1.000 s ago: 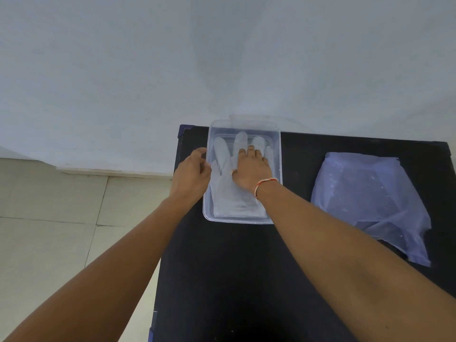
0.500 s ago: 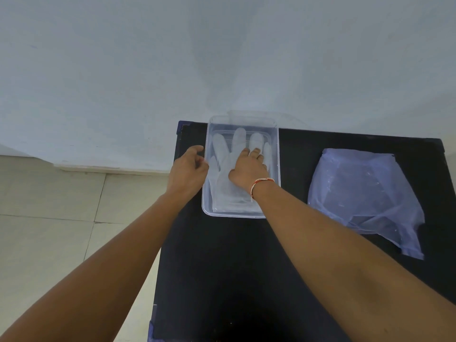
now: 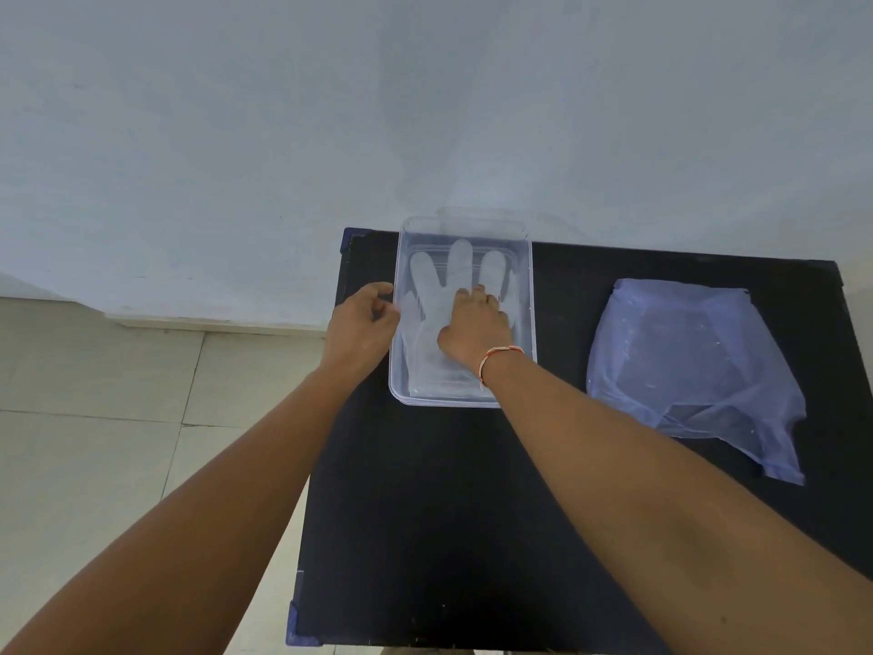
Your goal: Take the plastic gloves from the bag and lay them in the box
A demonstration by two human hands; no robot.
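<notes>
Two bare arms reached forward over a black table (image 3: 425, 512). The left hand (image 3: 361, 326) was curled loosely at the left wall of the clear box (image 3: 530, 295), with its fingers bent and its thumb near the rim; I could not tell if it pinched the rim or only rested there. The right hand (image 3: 472, 330), with a red and white thread on its wrist, lay flat inside the box with its fingers close together, pressing down on the plastic gloves (image 3: 434, 295). The gloves lay spread in the box, fingers pointing to the far wall. The bag (image 3: 689, 361) sat well apart on the right, crumpled and thin. It looked like the laying-down step was nearly done. Next, the right hand would likely need to lift off softly so the light gloves stayed flat, then go to the bag for more. What was inside the bag was hard to see.
</notes>
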